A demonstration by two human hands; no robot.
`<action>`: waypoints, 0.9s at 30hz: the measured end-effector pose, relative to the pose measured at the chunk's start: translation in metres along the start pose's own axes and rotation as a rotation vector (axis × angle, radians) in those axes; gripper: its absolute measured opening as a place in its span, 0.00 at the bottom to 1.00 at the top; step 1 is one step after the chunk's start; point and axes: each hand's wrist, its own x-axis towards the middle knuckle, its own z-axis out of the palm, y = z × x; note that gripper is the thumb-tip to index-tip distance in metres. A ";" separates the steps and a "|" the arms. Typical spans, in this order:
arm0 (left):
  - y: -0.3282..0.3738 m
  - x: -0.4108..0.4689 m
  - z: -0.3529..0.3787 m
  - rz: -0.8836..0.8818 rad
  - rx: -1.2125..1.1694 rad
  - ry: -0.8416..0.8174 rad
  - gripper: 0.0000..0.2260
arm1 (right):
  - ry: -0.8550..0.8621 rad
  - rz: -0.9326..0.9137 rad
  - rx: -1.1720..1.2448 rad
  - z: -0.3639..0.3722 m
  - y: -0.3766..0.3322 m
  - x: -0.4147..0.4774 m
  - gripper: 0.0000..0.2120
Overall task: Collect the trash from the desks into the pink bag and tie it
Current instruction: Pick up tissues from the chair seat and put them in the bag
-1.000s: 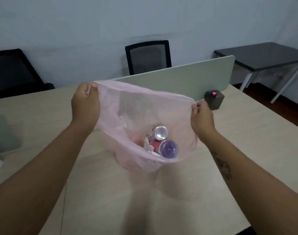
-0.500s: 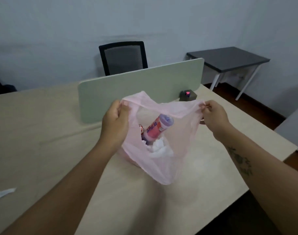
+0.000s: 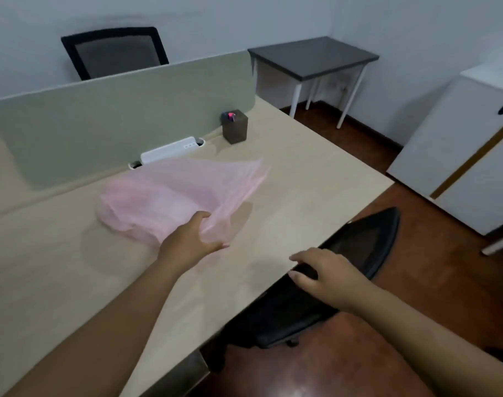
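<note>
The pink bag [image 3: 175,199] lies slumped on its side on the beige desk [image 3: 301,173], its mouth pointing right; its contents are blurred and cannot be made out. My left hand [image 3: 193,239] holds the bag's near edge between thumb and fingers. My right hand [image 3: 324,273] has let go of the bag and rests with relaxed, spread fingers on the top of a black chair's back [image 3: 359,245] at the desk's front edge.
A grey-green divider [image 3: 115,121] runs along the desk's far side, with a white power strip [image 3: 170,149] and a small brown box [image 3: 235,127] at its foot. Behind stand another black chair [image 3: 112,50], a dark side table [image 3: 310,55] and a white cabinet [image 3: 459,156].
The bag, held up open by both hands before, now lies on the desk. My right hand released it and moved down onto the chair back. The view swung right.
</note>
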 end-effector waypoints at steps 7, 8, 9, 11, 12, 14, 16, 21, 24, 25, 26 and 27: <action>-0.027 -0.009 0.074 -0.107 0.275 0.027 0.29 | 0.329 -0.162 -0.220 0.051 0.013 -0.045 0.20; -0.029 -0.009 0.080 -0.140 0.257 0.033 0.27 | 0.360 -0.164 -0.215 0.051 0.017 -0.045 0.18; -0.031 -0.007 0.085 -0.162 0.252 0.033 0.26 | 0.360 -0.165 -0.213 0.051 0.023 -0.045 0.18; -0.036 -0.005 0.092 -0.183 0.252 0.034 0.24 | 0.324 -0.159 -0.209 0.051 0.039 -0.051 0.17; -0.040 -0.005 0.094 -0.188 0.244 0.034 0.23 | 0.312 -0.148 -0.191 0.050 0.049 -0.056 0.16; -0.046 -0.005 0.099 -0.181 0.223 0.025 0.22 | 0.310 -0.103 -0.135 0.043 0.072 -0.066 0.17; -0.052 -0.007 0.103 -0.148 0.197 0.013 0.22 | 0.323 -0.012 -0.080 0.034 0.098 -0.080 0.19; -0.061 -0.012 0.104 -0.022 0.349 0.086 0.23 | 0.244 0.428 0.112 0.023 0.146 -0.107 0.14; -0.062 -0.019 0.105 0.030 0.390 0.134 0.23 | 0.302 0.704 0.273 0.017 0.148 -0.109 0.13; -0.062 -0.020 0.106 0.034 0.382 0.138 0.23 | 0.323 0.742 0.223 0.016 0.151 -0.110 0.14; -0.062 -0.021 0.107 0.039 0.376 0.152 0.23 | 0.320 0.754 0.166 0.013 0.156 -0.112 0.16; -0.061 -0.021 0.107 0.040 0.378 0.166 0.23 | 0.295 0.758 0.127 0.010 0.160 -0.113 0.17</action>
